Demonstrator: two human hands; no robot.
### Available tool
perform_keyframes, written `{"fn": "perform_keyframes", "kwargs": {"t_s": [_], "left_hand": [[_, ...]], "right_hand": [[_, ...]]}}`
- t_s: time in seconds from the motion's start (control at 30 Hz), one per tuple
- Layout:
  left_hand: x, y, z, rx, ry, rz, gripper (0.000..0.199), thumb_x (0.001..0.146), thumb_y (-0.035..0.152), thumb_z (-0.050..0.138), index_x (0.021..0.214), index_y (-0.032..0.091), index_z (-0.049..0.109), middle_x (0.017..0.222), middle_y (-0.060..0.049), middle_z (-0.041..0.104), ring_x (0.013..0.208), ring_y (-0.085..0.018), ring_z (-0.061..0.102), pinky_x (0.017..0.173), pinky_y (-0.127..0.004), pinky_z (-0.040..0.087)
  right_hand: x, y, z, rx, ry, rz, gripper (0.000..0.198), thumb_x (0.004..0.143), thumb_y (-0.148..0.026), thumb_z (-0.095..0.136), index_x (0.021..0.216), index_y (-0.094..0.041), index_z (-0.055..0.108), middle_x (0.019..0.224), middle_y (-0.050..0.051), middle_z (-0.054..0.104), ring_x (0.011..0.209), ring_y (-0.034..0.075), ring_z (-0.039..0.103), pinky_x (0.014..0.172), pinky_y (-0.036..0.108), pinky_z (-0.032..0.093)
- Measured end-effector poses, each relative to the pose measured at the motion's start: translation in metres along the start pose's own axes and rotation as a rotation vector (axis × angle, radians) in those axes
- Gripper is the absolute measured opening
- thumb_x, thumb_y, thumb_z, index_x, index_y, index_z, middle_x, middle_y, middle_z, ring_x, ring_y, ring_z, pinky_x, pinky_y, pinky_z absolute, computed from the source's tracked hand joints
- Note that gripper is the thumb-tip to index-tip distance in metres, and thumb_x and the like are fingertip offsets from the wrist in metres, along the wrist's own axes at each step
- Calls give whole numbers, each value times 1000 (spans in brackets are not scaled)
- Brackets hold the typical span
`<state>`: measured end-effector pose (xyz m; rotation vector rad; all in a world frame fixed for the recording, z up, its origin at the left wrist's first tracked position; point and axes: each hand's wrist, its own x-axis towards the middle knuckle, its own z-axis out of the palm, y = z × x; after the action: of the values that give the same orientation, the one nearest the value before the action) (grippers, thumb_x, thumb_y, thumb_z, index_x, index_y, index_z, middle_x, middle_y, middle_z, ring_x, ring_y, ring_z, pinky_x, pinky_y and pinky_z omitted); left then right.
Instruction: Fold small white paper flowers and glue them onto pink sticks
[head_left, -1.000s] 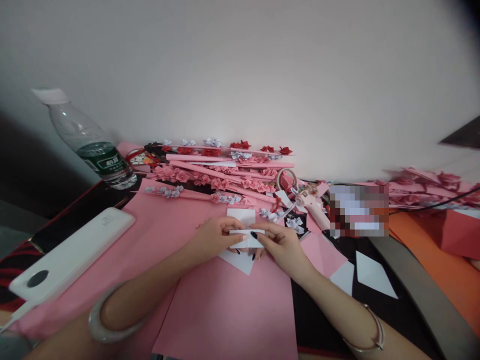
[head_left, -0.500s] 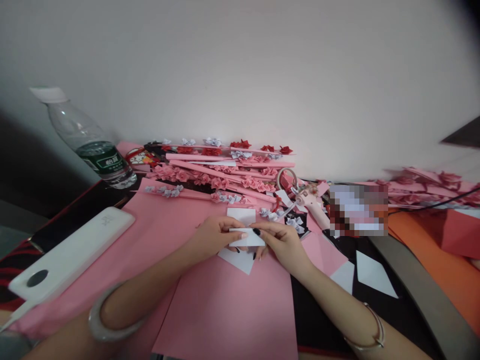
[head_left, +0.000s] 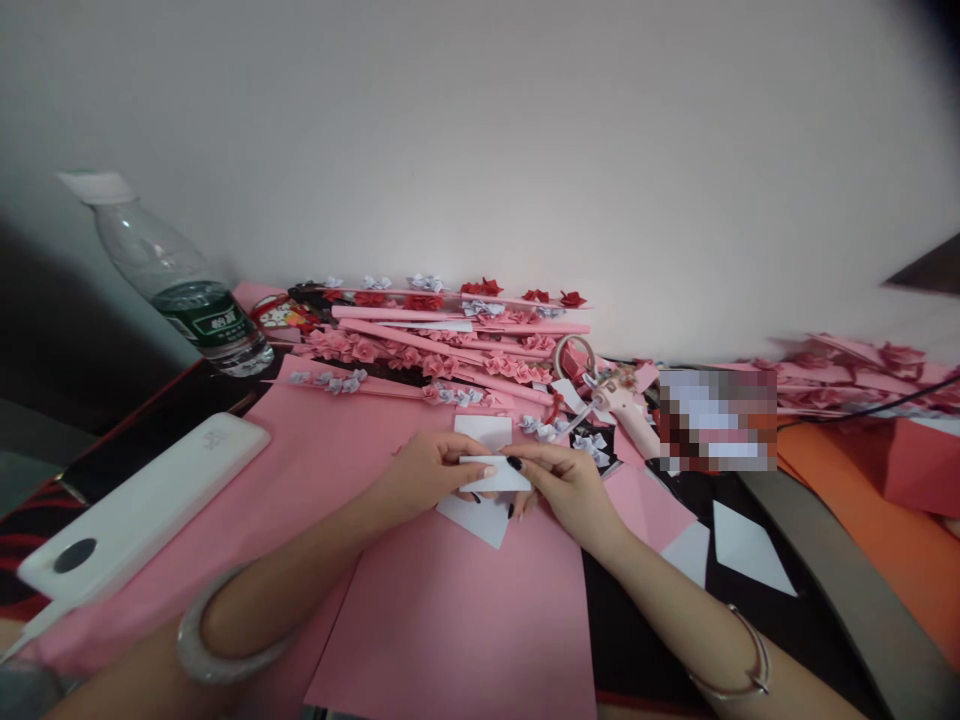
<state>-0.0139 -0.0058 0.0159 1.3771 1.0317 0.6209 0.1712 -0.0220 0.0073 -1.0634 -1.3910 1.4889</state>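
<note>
Between my two hands is a small folded piece of white paper (head_left: 491, 474), its long edge running left to right. My left hand (head_left: 431, 478) pinches its left end with the thumb in front. At the other end my right hand (head_left: 561, 488), with dark nails, grips it between thumb and fingers. Below them a white paper square (head_left: 474, 522) lies on a pink sheet (head_left: 457, 620). Another white paper piece (head_left: 482, 430) lies just behind my hands. The fingers behind the folded paper are partly hidden.
Paper flowers on pink stems (head_left: 420, 350) are heaped along the wall. A hot glue gun (head_left: 626, 412) and a tape roll (head_left: 574, 357) lie right of the heap. A water bottle (head_left: 202, 310) and white power bank (head_left: 150, 510) are on the left. Orange paper (head_left: 862, 500) lies right.
</note>
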Motion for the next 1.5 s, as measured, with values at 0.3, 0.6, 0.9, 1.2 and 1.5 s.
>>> {"fn": "perform_keyframes", "kwargs": {"t_s": [0.3, 0.6, 0.9, 1.2, 1.5], "left_hand": [[0, -3, -1, 13, 3, 9, 25, 73, 32, 59, 89, 14, 66, 79, -5, 66, 71, -15, 61, 62, -23, 47], [0, -2, -1, 28, 13, -5, 23, 72, 29, 59, 87, 14, 66, 78, -5, 66, 69, -15, 60, 61, -23, 46], [-1, -3, -1, 0, 17, -15, 22, 71, 28, 58, 86, 14, 66, 77, -4, 67, 69, -15, 62, 61, -23, 47], [0, -2, -1, -3, 13, -16, 22, 71, 27, 58, 86, 14, 66, 75, -4, 66, 68, -14, 61, 60, -22, 47], [0, -2, -1, 11, 14, -29, 21, 71, 29, 58, 85, 14, 66, 75, -4, 65, 69, -14, 61, 60, -22, 47]], "right_hand": [[1, 0, -1, 22, -6, -8, 24, 79, -24, 55, 99, -17, 68, 51, -1, 65, 40, 12, 60, 40, 21, 49], [1, 0, 0, 24, -7, -1, 23, 79, -25, 56, 97, -19, 68, 50, -1, 64, 40, 13, 61, 41, 23, 50], [0, -1, 0, 11, -6, 1, 22, 79, -25, 56, 96, -20, 69, 50, -1, 65, 41, 13, 60, 42, 23, 50], [1, -1, 0, 28, -6, 6, 22, 77, -27, 58, 94, -17, 69, 50, -1, 65, 40, 13, 61, 41, 22, 50], [-2, -1, 2, -24, 17, -12, 22, 78, -29, 56, 92, -18, 69, 49, -2, 63, 40, 13, 60, 42, 23, 50]]}}
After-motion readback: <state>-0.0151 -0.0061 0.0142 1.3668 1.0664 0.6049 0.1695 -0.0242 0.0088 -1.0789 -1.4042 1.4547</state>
